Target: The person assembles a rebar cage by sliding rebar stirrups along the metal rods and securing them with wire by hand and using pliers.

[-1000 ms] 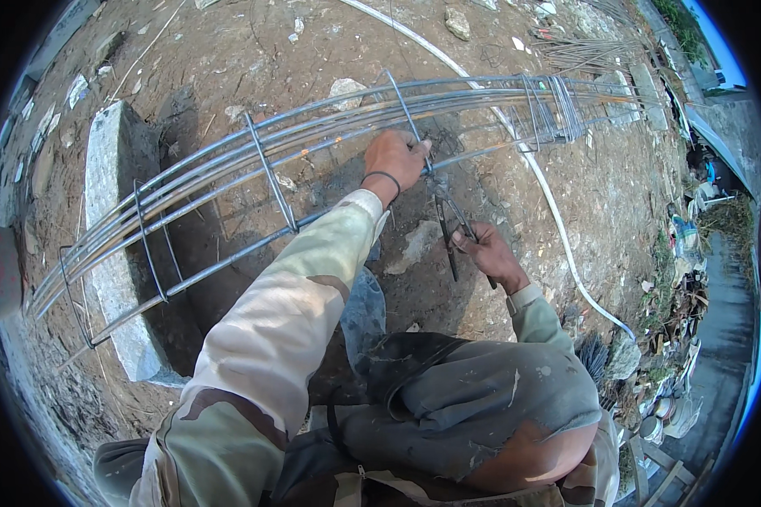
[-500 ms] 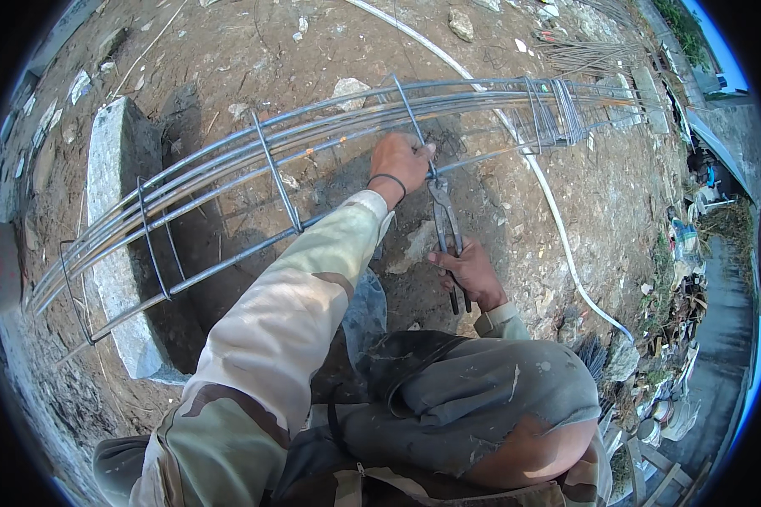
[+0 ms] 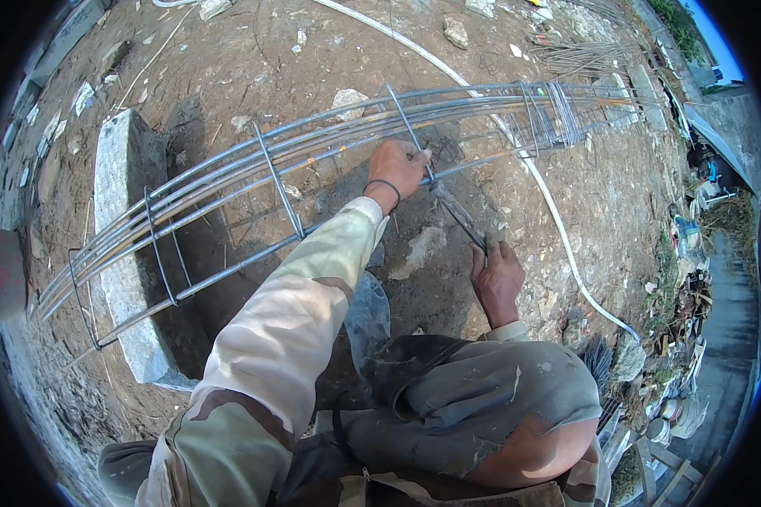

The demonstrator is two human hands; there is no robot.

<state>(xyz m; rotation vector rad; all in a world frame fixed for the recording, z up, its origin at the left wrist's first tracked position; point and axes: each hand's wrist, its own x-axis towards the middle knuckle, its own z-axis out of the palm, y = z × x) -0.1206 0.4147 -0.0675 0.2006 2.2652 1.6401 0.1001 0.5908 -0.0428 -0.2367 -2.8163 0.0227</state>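
Observation:
A long cage of steel rebar (image 3: 228, 263) runs across the view, with square wire stirrups (image 3: 278, 182) around its bars. My left hand (image 3: 396, 167), with a dark band at the wrist, is closed on one stirrup (image 3: 403, 118) just above the near bar. In my right hand (image 3: 497, 277) are the handles of the metal pincers (image 3: 458, 213), its fingers wrapped around them. The pincers' jaws meet the near bar beside my left fingertips, where the stirrup crosses it. Whatever the jaws grip is too small to make out.
A pale concrete block (image 3: 131, 245) stands under the cage's left end. Several spare stirrups (image 3: 565, 114) are bunched toward the right end. A white hose (image 3: 558, 211) curves over the dirt beneath the cage. Stones and debris (image 3: 676, 338) lie along the right side.
My right hand has swung to the right with the pincers, whose handles now slant and lie closer together. My left hand remains at the same stirrup.

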